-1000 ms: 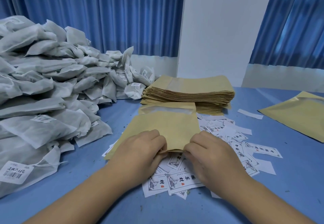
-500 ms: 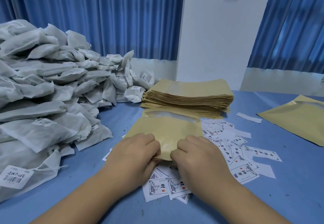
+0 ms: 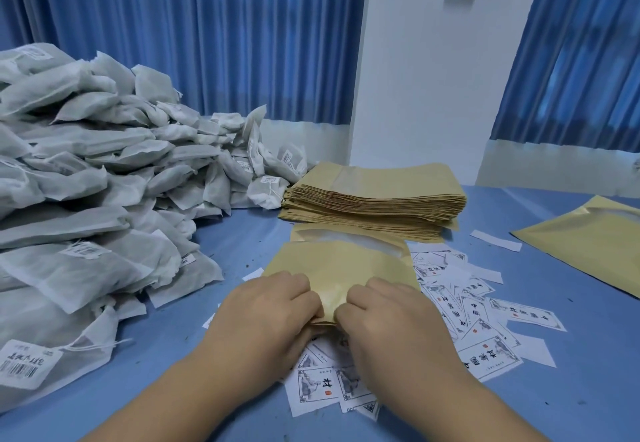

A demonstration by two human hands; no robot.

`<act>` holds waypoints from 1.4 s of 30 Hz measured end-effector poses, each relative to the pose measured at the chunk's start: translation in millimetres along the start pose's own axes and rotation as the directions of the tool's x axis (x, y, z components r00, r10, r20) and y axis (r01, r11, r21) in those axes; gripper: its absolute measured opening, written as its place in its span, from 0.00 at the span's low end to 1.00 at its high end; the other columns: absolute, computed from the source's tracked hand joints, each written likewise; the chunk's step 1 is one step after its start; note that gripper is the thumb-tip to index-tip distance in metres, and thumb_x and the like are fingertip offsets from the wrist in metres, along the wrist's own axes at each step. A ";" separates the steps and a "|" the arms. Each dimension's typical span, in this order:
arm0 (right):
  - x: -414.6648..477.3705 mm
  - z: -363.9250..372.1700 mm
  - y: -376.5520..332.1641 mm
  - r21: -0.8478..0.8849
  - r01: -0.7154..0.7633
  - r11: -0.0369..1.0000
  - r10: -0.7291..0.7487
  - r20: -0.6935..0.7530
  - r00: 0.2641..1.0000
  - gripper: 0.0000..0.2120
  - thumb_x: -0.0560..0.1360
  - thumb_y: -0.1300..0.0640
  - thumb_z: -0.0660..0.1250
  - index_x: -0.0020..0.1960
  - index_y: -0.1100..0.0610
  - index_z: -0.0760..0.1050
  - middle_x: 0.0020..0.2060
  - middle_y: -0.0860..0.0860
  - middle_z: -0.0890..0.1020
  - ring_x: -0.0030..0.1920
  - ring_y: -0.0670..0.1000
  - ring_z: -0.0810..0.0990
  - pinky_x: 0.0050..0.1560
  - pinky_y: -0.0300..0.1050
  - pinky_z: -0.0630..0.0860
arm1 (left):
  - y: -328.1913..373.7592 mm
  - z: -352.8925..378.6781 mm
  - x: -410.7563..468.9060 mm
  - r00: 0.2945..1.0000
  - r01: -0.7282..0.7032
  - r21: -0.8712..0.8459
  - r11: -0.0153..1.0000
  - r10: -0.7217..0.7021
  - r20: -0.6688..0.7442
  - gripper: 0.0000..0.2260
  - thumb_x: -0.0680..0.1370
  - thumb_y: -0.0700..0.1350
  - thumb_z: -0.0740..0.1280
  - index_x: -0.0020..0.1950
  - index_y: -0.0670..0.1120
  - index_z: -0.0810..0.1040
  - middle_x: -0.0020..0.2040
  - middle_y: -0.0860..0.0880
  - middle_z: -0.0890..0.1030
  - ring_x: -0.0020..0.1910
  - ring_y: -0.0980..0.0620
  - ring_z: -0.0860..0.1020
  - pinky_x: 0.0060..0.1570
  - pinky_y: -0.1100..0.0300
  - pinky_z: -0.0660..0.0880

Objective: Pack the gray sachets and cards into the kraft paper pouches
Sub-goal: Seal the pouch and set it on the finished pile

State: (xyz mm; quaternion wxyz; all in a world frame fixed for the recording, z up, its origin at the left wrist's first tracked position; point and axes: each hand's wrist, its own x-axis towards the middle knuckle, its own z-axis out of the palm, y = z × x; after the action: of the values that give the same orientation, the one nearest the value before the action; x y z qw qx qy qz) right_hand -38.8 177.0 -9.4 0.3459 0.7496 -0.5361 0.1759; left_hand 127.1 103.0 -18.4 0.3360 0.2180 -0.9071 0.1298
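While pinched, pouch (image 3: 341,267) lengthwise away.

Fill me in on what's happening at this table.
A person pinches the near edge of a kraft paper pouch with the left hand and right hand, apparently working it open; it looks flat. A big pile of gray sachets sits to the left, a stack of pouches lies behind, and printed cards are scattered on the blue table under and right of the hands. A separate pouch lies at far right.
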 end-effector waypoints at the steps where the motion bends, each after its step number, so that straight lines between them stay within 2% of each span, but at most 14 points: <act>1: -0.6 -0.5 3.1 0.000 -0.025 1.000 0.025 -0.001 1.000 0.15 0.47 0.60 0.76 0.26 0.51 0.71 0.25 0.47 0.71 0.27 0.51 0.71 0.27 0.40 0.61 | -1.2 -1.4 0.2 1.000 0.005 -0.001 1.000 -0.005 0.009 0.11 0.63 0.45 0.80 0.37 0.47 0.79 0.34 0.51 0.75 0.30 0.49 0.75 0.25 0.61 0.70; 4: -3.4 -2.5 9.9 -0.006 -0.088 0.996 0.088 0.005 0.996 0.14 0.48 0.60 0.77 0.26 0.52 0.73 0.25 0.47 0.72 0.27 0.51 0.72 0.29 0.38 0.57 | -9.9 -8.6 0.0 0.999 0.047 0.011 0.999 -0.047 0.022 0.13 0.63 0.46 0.81 0.34 0.47 0.77 0.33 0.51 0.75 0.30 0.48 0.75 0.25 0.59 0.70; 10: 0.2 -0.1 0.6 0.001 -0.035 0.999 0.035 -0.046 0.998 0.14 0.53 0.58 0.77 0.29 0.50 0.73 0.27 0.46 0.71 0.28 0.51 0.71 0.27 0.41 0.61 | -9.5 -10.9 0.0 1.000 0.014 0.023 1.000 -0.015 0.027 0.10 0.62 0.40 0.75 0.31 0.46 0.74 0.31 0.52 0.72 0.28 0.48 0.73 0.24 0.61 0.65; 13: 1.4 1.0 -0.7 0.003 -0.015 1.000 0.015 -0.070 0.997 0.14 0.52 0.60 0.74 0.26 0.51 0.70 0.25 0.47 0.70 0.28 0.51 0.69 0.30 0.41 0.56 | -5.2 -7.7 1.0 0.999 0.011 -0.003 1.000 -0.011 0.035 0.09 0.65 0.42 0.76 0.34 0.47 0.76 0.33 0.52 0.73 0.30 0.49 0.73 0.27 0.62 0.65; 17: -2.6 0.9 3.3 0.031 -0.058 0.998 0.060 -0.057 0.997 0.13 0.53 0.58 0.76 0.27 0.51 0.71 0.25 0.46 0.70 0.27 0.51 0.69 0.30 0.40 0.56 | -4.8 -8.6 -0.9 0.999 0.006 -0.039 0.999 -0.004 0.053 0.06 0.69 0.50 0.74 0.41 0.50 0.80 0.38 0.53 0.76 0.33 0.51 0.74 0.30 0.61 0.70; 22: -7.6 -4.8 4.6 0.075 -0.028 0.997 0.031 -0.042 0.999 0.11 0.58 0.58 0.77 0.32 0.51 0.75 0.29 0.47 0.72 0.30 0.51 0.71 0.28 0.42 0.65 | -3.5 -8.0 -0.9 0.997 0.049 -0.071 0.996 -0.053 -0.047 0.09 0.71 0.46 0.61 0.37 0.47 0.80 0.37 0.52 0.77 0.33 0.49 0.74 0.30 0.59 0.71; 25: -16.4 -14.2 17.7 0.107 -0.093 0.990 0.098 -0.043 0.994 0.10 0.59 0.60 0.78 0.35 0.53 0.78 0.31 0.48 0.73 0.31 0.52 0.72 0.29 0.42 0.67 | -10.1 -11.1 -4.2 0.986 0.154 -0.123 0.980 -0.160 -0.040 0.03 0.72 0.45 0.68 0.39 0.48 0.79 0.39 0.54 0.76 0.37 0.51 0.76 0.33 0.55 0.73; 28: -25.8 -21.1 36.9 0.144 -0.183 0.972 0.192 -0.045 0.980 0.11 0.58 0.61 0.81 0.31 0.54 0.78 0.28 0.48 0.73 0.30 0.53 0.73 0.28 0.42 0.69 | -25.4 -16.6 -12.1 0.950 0.311 -0.199 0.929 -0.307 0.052 0.12 0.67 0.39 0.78 0.40 0.52 0.78 0.40 0.59 0.74 0.41 0.60 0.72 0.37 0.55 0.74; 31: -32.7 -22.9 49.6 0.165 -0.212 0.963 0.215 0.002 0.977 0.12 0.56 0.59 0.83 0.32 0.53 0.80 0.29 0.47 0.74 0.31 0.52 0.75 0.30 0.40 0.66 | -34.3 -21.8 -16.8 0.939 0.344 -0.216 0.914 -0.338 0.066 0.17 0.64 0.33 0.79 0.35 0.54 0.78 0.38 0.61 0.73 0.39 0.62 0.71 0.33 0.55 0.73; 34: -36.2 -22.3 54.0 0.179 -0.201 0.963 0.199 0.027 0.980 0.12 0.57 0.61 0.83 0.33 0.53 0.81 0.29 0.47 0.76 0.30 0.53 0.76 0.30 0.40 0.69 | -33.5 -21.0 -15.8 0.906 0.414 -0.321 0.852 -0.419 0.055 0.18 0.66 0.35 0.78 0.33 0.56 0.76 0.38 0.59 0.75 0.36 0.60 0.72 0.32 0.55 0.70; 36: -36.2 -22.3 54.3 0.188 -0.208 0.960 0.210 0.007 0.978 0.11 0.58 0.63 0.82 0.33 0.55 0.81 0.28 0.48 0.76 0.29 0.54 0.76 0.27 0.42 0.72 | -29.9 -18.1 -14.6 0.890 0.430 -0.389 0.815 -0.454 0.033 0.20 0.68 0.36 0.78 0.30 0.58 0.74 0.37 0.56 0.76 0.33 0.61 0.72 0.33 0.61 0.68; 39: -35.8 -20.2 51.5 0.189 -0.184 0.965 0.192 -0.025 0.981 0.11 0.59 0.64 0.81 0.31 0.57 0.79 0.28 0.49 0.75 0.28 0.54 0.75 0.25 0.42 0.72 | -26.8 -13.6 -12.3 0.799 0.540 -0.512 0.668 -0.598 0.062 0.15 0.71 0.37 0.75 0.32 0.54 0.77 0.38 0.54 0.79 0.34 0.59 0.76 0.36 0.65 0.69; 40: -36.1 -19.8 49.8 0.192 -0.182 0.964 0.191 -0.032 0.981 0.11 0.59 0.64 0.81 0.31 0.57 0.79 0.28 0.49 0.75 0.28 0.54 0.75 0.25 0.41 0.71 | -25.7 -14.0 -11.4 0.731 0.591 -0.602 0.538 -0.672 0.117 0.11 0.73 0.40 0.74 0.36 0.54 0.79 0.39 0.53 0.82 0.35 0.57 0.79 0.38 0.61 0.73; 42: -36.8 -18.8 47.8 0.208 -0.197 0.958 0.210 -0.043 0.977 0.11 0.60 0.63 0.81 0.32 0.57 0.79 0.29 0.49 0.75 0.28 0.53 0.75 0.25 0.41 0.69 | -19.4 -14.6 -8.4 0.602 0.550 -0.829 0.104 -0.737 0.307 0.04 0.74 0.46 0.71 0.47 0.53 0.80 0.46 0.47 0.85 0.42 0.48 0.84 0.45 0.49 0.80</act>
State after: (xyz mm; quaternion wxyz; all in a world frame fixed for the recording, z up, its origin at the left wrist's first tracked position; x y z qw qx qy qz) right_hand -94.4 206.5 -3.8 0.2650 0.7158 -0.5782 0.2884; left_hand 150.3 94.3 -11.4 0.4986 0.3742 -0.6083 -0.4912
